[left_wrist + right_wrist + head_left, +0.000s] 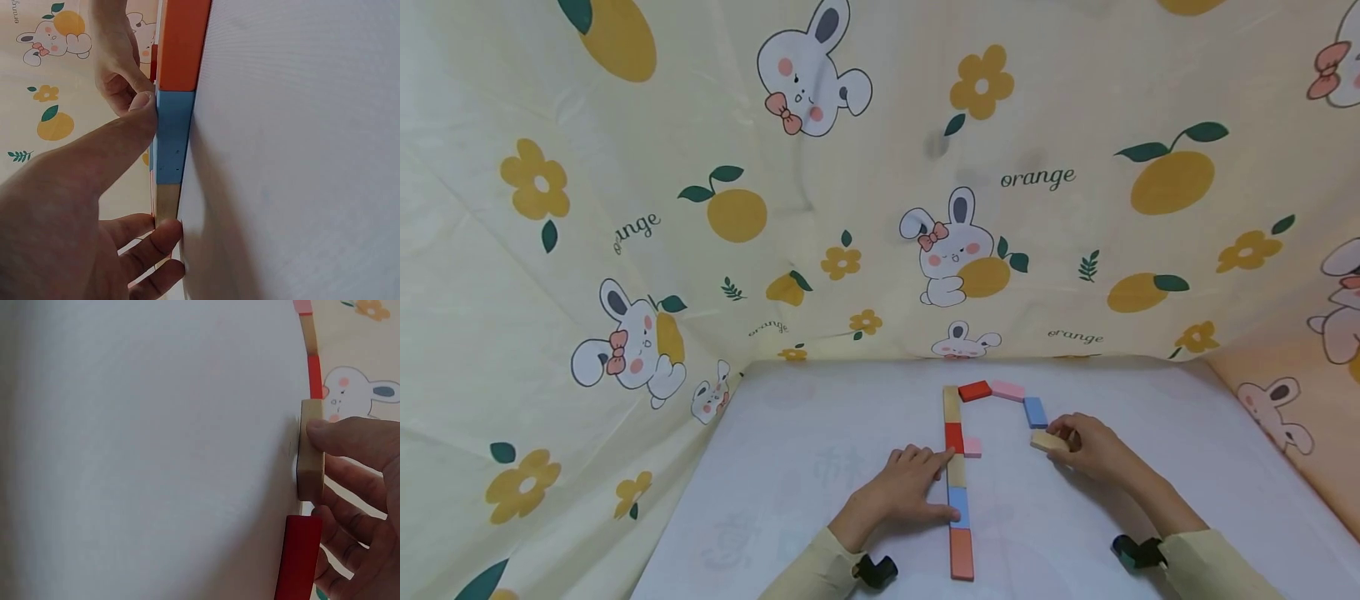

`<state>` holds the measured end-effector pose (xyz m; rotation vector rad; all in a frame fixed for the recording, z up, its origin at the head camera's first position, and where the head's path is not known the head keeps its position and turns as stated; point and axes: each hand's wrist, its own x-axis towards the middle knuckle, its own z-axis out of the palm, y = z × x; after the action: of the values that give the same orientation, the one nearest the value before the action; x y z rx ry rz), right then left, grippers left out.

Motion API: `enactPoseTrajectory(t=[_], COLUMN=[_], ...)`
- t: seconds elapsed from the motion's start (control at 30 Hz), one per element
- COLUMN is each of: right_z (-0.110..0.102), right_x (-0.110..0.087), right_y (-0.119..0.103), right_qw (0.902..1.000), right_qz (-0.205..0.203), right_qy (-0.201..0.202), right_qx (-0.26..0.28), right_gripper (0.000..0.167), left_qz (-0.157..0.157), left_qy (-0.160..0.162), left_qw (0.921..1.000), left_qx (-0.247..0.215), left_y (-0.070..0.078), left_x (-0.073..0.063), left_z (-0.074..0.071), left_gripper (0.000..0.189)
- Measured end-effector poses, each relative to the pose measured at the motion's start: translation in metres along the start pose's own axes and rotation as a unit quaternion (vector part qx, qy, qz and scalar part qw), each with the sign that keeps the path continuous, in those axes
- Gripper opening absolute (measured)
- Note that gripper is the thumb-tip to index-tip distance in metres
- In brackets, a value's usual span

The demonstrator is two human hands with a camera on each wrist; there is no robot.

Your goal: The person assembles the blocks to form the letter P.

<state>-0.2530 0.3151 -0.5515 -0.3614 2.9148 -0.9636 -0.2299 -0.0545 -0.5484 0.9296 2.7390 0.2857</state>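
A straight row of flat blocks runs up the table: orange [962, 554], blue [958, 507], wood-coloured [956, 472], red [953, 437] and wood-coloured at the far end. My left hand [906, 486] lies along its left side, index fingertip by the red block and thumb at the blue one. My right hand [1093, 448] pinches a wooden block [310, 450] between thumb and fingers, just below a blue block [1035, 412]. Beyond the row's top, a red block [975, 391] and a pink block [1008, 390] curve toward that blue one.
A small pink block [972, 447] juts from the row's right side. In the right wrist view, another red block [299, 556] lies close to the right fingers. White cloth [790, 467] covers the table, and a printed curtain [865, 208] hangs behind.
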Motion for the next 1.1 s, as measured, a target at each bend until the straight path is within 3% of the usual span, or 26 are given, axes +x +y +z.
enactPoseTrajectory(t=[0.3,0.67,1.1], right_z=[0.002,0.006,0.016], right_x=[0.004,0.013,0.024], right_y=[-0.007,-0.021,-0.032], right_qw=[0.9991,0.9992,0.996], right_qz=[-0.041,-0.021,-0.05], right_qy=[-0.009,-0.026,-0.059], right_qx=[0.012,0.022,0.045], right_gripper=[0.033,0.034,0.036], left_qz=[-0.004,-0.004,-0.002], left_qy=[0.001,0.002,0.001], left_qw=[1.0,1.0,1.0], left_qx=[-0.002,-0.003,-0.007], left_y=[0.001,0.0,0.001], left_x=[0.0,0.001,0.0], left_z=[-0.001,0.001,-0.001], left_gripper=[0.097,0.098,0.097])
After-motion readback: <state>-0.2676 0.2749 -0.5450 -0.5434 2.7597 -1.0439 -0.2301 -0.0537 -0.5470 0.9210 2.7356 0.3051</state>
